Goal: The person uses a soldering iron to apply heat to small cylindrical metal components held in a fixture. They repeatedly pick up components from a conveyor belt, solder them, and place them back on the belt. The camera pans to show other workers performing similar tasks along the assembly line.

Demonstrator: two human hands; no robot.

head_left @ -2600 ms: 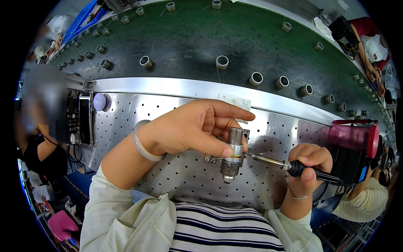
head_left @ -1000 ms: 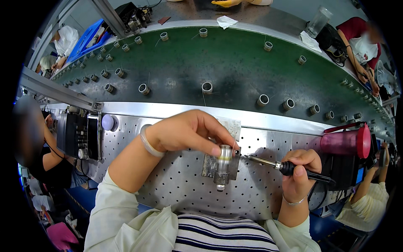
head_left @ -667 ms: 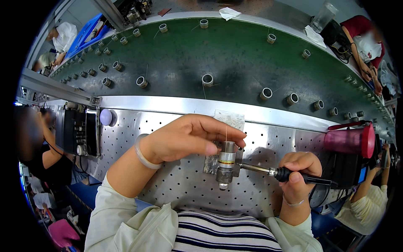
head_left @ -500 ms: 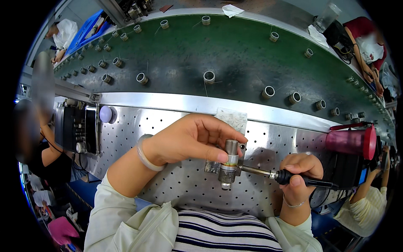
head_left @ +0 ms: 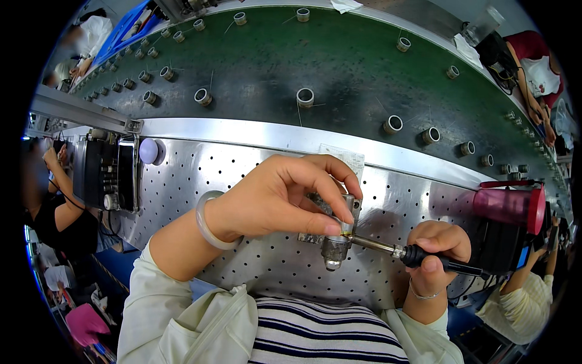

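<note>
My left hand [head_left: 276,197] bends over a small metal fixture [head_left: 334,250] with a rounded lower end. Its thumb and fingertips pinch a short silvery ring-shaped part [head_left: 347,227] at the fixture's upper end; the fingers hide much of that part. Around the black handle of a soldering iron [head_left: 376,245], my right hand [head_left: 441,241] is closed. The iron's metal barrel points left, with its tip at the joint between the ring-shaped part and the fixture.
Beyond the perforated metal bench [head_left: 254,267] runs a green conveyor belt [head_left: 254,67] carrying several metal rings with thin wires. A black device [head_left: 97,173] and a lilac round knob [head_left: 149,151] are on the left. At right lies a pink cup [head_left: 506,203]. Other people sit on both sides.
My left fingers have tightened over the fixture's upper end, and the upright metal cylinder that showed there is now hidden. The iron keeps nearly the same place; the view has shifted slightly.
</note>
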